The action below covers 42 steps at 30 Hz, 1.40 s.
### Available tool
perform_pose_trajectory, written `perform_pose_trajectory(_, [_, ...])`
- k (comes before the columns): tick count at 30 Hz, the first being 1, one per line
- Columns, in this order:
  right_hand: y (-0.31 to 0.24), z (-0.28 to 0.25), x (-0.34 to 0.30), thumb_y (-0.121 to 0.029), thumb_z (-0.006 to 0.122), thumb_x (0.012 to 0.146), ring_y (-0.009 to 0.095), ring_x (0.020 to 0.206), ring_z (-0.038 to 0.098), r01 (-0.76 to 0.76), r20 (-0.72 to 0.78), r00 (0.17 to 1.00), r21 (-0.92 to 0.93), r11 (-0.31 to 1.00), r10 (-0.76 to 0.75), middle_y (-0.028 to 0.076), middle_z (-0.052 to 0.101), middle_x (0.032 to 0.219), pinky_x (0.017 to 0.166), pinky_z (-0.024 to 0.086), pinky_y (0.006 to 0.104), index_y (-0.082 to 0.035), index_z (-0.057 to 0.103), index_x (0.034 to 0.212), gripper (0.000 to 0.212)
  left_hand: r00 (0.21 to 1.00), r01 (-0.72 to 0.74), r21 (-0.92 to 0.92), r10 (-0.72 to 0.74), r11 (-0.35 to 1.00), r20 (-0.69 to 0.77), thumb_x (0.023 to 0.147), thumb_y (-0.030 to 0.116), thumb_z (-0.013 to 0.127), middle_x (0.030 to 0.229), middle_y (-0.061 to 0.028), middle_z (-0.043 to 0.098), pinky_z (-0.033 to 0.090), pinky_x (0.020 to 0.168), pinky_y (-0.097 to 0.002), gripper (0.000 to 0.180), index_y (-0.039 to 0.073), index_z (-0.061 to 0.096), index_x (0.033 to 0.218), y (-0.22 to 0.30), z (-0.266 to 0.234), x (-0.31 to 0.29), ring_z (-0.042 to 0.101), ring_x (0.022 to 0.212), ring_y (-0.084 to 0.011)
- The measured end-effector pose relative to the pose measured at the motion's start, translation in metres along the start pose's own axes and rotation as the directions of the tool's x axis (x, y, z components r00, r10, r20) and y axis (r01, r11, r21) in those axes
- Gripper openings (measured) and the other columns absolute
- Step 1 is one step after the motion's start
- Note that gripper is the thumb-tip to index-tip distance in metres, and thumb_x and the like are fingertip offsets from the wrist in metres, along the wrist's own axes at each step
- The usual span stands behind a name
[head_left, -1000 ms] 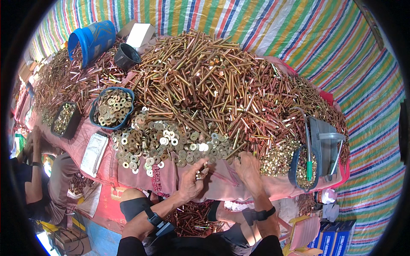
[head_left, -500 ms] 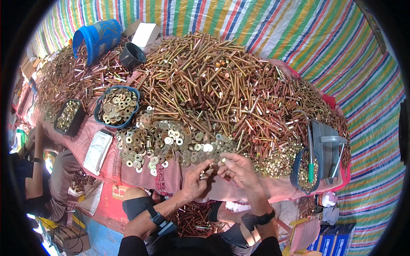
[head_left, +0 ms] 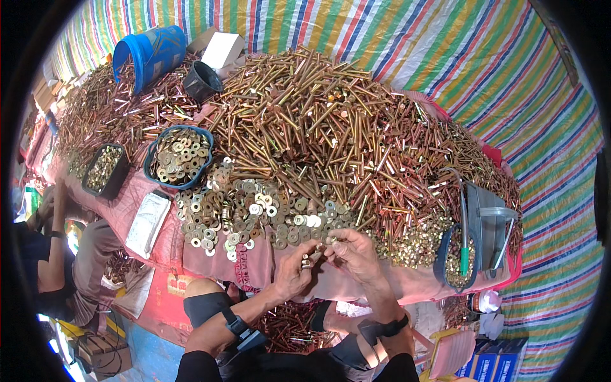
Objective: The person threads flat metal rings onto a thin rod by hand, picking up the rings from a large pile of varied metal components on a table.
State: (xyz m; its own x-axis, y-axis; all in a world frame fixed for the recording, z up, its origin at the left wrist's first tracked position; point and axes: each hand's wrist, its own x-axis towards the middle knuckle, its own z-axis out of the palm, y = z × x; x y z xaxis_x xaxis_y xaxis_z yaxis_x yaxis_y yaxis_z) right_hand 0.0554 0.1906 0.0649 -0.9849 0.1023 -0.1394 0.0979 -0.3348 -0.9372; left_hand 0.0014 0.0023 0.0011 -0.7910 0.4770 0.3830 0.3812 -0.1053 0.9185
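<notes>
My left hand (head_left: pixel 294 272) is closed around a few brass-coloured bolts (head_left: pixel 310 260), whose ends show between the fingers. Close beside it, my right hand (head_left: pixel 356 256) pinches a small piece that looks like a nut (head_left: pixel 331 241), at the tip of what the left hand holds; fingers partly hide it. Both hands are over the near edge of the pink cloth (head_left: pixel 258 258). Just beyond them lie a heap of flat round washers (head_left: pixel 245 207) and a large mound of long brass-coloured bolts (head_left: pixel 299 121). Small nuts (head_left: pixel 414 245) are piled to the right.
A blue-rimmed basin of washers (head_left: pixel 178 157) and a dark tub of nuts (head_left: pixel 105 169) stand left. At right are a blue basket (head_left: pixel 440 261) and a grey scoop (head_left: pixel 487 223). A blue bucket (head_left: pixel 159 56) lies behind. Another person's arm (head_left: pixel 57 254) is far left.
My right hand has moved slightly left, bringing its pinched piece against the bolts in my left hand. The left hand has barely moved. The view has shifted slightly.
</notes>
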Motion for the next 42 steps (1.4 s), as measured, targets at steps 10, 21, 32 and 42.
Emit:
perform_pose_trajectory(10, [-0.012,0.024,0.001,-0.004,0.073,0.096,0.018,0.091,0.068,0.392,0.171,0.896,-0.739,0.548,-0.409,0.009,0.072,0.105,0.079,0.055,0.0311,0.002,0.073,0.121,0.026,0.992,-0.119,0.016,0.119,0.993,-0.035,0.086,-0.014,0.049,0.12,-0.0258,0.073,0.06,0.091,-0.038,0.053,-0.002,0.062,0.136,-0.008,0.001,-0.002,0.075,0.105,-0.0359])
perform_pose_trajectory(21, [-0.019,0.027,-0.003,-0.002,0.071,0.095,0.023,0.095,0.068,0.338,0.128,0.934,-0.617,0.71,-0.333,0.012,0.069,0.106,0.082,0.055,0.0322,0.001,0.073,0.119,0.024,0.998,-0.067,-0.015,0.067,0.998,0.02,0.089,-0.013,0.05,0.114,-0.0239,0.074,0.058,0.092,-0.038,0.05,-0.002,0.062,0.136,-0.008,-0.001,-0.002,0.075,0.104,-0.034])
perform_pose_trajectory(32, [-0.031,0.032,-0.006,0.0,0.074,0.089,0.028,0.091,0.067,0.46,0.289,0.859,-0.799,0.387,-0.424,0.012,0.067,0.101,0.081,0.054,0.0374,-0.003,0.072,0.114,0.025,0.993,0.028,-0.027,-0.025,0.999,0.116,0.088,-0.014,0.048,0.11,-0.0216,0.075,0.059,0.086,-0.0364,0.055,-0.001,0.061,0.14,-0.01,-0.004,-0.003,0.075,0.096,-0.0305])
perform_pose_trajectory(42, [-0.025,0.037,-0.013,-0.01,0.085,0.087,0.016,0.084,0.069,0.083,-0.054,0.986,-0.656,0.75,-0.157,0.009,0.069,0.095,0.069,0.055,0.0305,-0.001,0.071,0.104,0.024,0.999,-0.025,-0.007,0.025,1.0,0.048,0.09,-0.011,0.052,0.104,-0.0211,0.075,0.059,0.084,-0.0366,0.048,-0.002,0.064,0.135,-0.008,-0.004,-0.005,0.076,0.095,-0.0302])
